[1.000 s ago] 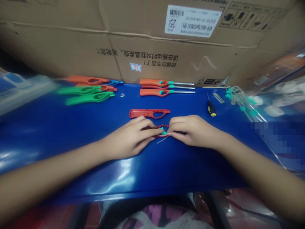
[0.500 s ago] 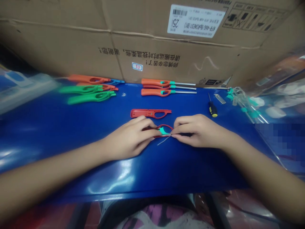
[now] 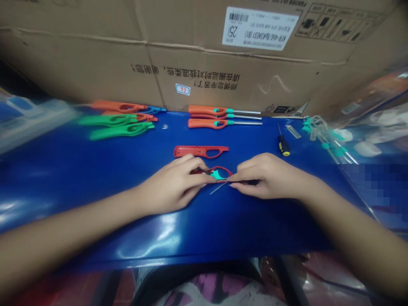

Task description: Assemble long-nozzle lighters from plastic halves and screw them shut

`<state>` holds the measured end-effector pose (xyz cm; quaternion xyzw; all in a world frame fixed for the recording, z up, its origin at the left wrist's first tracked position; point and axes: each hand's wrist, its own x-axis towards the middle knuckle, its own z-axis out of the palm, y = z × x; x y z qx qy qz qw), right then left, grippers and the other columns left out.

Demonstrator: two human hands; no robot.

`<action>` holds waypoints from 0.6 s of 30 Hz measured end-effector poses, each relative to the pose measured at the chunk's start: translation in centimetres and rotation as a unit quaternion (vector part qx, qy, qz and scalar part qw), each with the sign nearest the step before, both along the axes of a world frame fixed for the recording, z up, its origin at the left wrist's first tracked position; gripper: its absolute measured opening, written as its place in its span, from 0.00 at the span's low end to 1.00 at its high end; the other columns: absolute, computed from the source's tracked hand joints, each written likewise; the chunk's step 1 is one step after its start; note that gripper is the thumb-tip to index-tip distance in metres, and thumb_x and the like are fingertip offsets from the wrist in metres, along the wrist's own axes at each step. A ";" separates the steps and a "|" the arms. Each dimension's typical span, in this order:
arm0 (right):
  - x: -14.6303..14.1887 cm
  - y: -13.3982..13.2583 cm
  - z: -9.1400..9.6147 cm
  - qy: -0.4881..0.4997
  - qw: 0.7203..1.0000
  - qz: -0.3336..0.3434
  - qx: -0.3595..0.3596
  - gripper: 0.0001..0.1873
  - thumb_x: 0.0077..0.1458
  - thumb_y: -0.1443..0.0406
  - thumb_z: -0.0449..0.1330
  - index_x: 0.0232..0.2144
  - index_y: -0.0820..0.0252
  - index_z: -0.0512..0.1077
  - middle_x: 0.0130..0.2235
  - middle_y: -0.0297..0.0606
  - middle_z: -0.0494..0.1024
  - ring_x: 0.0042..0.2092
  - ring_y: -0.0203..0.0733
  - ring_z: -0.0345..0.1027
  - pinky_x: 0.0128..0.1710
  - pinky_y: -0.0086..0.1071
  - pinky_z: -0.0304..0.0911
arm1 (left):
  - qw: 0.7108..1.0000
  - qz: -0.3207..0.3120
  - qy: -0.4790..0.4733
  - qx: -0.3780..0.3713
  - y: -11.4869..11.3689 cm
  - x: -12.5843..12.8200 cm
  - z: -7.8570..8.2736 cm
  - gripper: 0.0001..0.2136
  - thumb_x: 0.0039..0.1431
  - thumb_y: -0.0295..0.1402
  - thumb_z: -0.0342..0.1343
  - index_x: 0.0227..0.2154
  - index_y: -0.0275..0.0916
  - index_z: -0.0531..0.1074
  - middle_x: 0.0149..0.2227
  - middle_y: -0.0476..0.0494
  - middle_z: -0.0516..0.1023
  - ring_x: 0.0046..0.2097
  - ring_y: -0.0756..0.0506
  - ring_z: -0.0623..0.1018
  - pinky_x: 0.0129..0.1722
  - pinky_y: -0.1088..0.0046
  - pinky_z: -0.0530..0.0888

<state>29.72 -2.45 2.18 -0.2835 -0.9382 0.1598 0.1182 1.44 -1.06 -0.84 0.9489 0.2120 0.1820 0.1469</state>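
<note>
My left hand (image 3: 183, 182) grips a red lighter shell (image 3: 230, 171) close above the blue table. A turquoise trigger (image 3: 217, 174) sits inside its finger loop, and my fingers cover the handle end. At the other end is my right hand (image 3: 264, 176), its index fingertip on the shell's tip and its thumb just below; what lies under them is hidden. A thin grey tube (image 3: 218, 188) sticks out from there toward the lower left. Just beyond lies the matching red shell half (image 3: 191, 151), hollow side up, with a finger loop.
Orange lighters (image 3: 207, 123) with metal rods lie against the cardboard box (image 3: 105, 63). Green shells (image 3: 117, 129) and small screws (image 3: 165, 126) are at left. A screwdriver (image 3: 283, 145) and rods with turquoise parts (image 3: 325, 145) are at right. The blue table (image 3: 204, 233) extends toward me.
My right thumb has dropped slightly away from the index finger at the shell's tip. My left hand keeps its hold, and the rest looks the same.
</note>
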 end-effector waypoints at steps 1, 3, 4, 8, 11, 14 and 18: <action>-0.1 0.0 0.0 0.003 1.000 -0.001 -0.005 0.11 0.64 0.65 0.60 0.43 0.58 0.82 0.28 0.33 0.79 0.28 0.33 0.69 0.29 0.29 0.55 | 1.000 0.002 -0.002 -0.005 0.0 0.0 0.0 0.15 0.69 0.27 0.50 0.54 0.43 0.76 0.49 0.39 0.73 0.49 0.42 0.72 0.50 0.62 0.72; -0.1 -0.1 0.0 0.006 1.000 -0.001 -0.016 0.11 0.64 0.65 0.60 0.42 0.59 0.82 0.29 0.34 0.80 0.27 0.33 0.70 0.28 0.29 0.56 | 1.000 0.005 -0.006 -0.016 0.0 0.0 0.0 0.15 0.70 0.27 0.50 0.53 0.43 0.76 0.48 0.39 0.73 0.50 0.42 0.72 0.50 0.62 0.72; -0.2 -0.1 0.1 0.005 1.000 -0.001 -0.019 0.11 0.64 0.65 0.60 0.42 0.59 0.82 0.29 0.34 0.81 0.27 0.33 0.70 0.28 0.29 0.56 | 1.000 0.007 -0.007 -0.022 -0.1 0.0 0.0 0.15 0.70 0.28 0.50 0.53 0.43 0.77 0.48 0.39 0.74 0.50 0.42 0.73 0.50 0.62 0.72; -0.2 -0.2 0.1 0.007 1.000 -0.005 -0.016 0.11 0.64 0.65 0.60 0.42 0.58 0.82 0.30 0.34 0.82 0.28 0.34 0.71 0.28 0.29 0.57 | 0.999 0.012 -0.011 -0.034 -0.1 0.0 -0.1 0.15 0.70 0.28 0.50 0.53 0.44 0.77 0.49 0.40 0.74 0.50 0.42 0.73 0.51 0.61 0.72; -0.2 0.0 0.2 0.033 0.999 -0.022 0.001 0.11 0.65 0.65 0.58 0.40 0.57 0.82 0.31 0.34 0.82 0.29 0.35 0.73 0.30 0.29 0.61 | 0.999 0.009 -0.015 -0.031 0.0 0.0 -0.1 0.16 0.70 0.28 0.50 0.55 0.47 0.76 0.49 0.40 0.74 0.51 0.42 0.73 0.51 0.61 0.72; 0.6 0.8 0.5 0.053 0.988 -0.126 0.075 0.13 0.65 0.64 0.56 0.35 0.56 0.81 0.32 0.36 0.82 0.32 0.38 0.74 0.32 0.31 0.63 | 1.000 0.005 -0.016 -0.021 0.0 -0.1 -0.2 0.17 0.70 0.27 0.50 0.56 0.48 0.75 0.50 0.40 0.74 0.52 0.41 0.73 0.51 0.60 0.73; 4.0 3.3 0.9 0.037 0.917 -0.345 0.195 0.12 0.61 0.62 0.58 0.41 0.58 0.80 0.37 0.41 0.81 0.34 0.44 0.72 0.37 0.36 0.65 | 1.000 0.001 -0.016 -0.009 0.0 -0.2 -0.3 0.18 0.70 0.27 0.50 0.57 0.48 0.74 0.53 0.39 0.73 0.54 0.41 0.73 0.53 0.59 0.73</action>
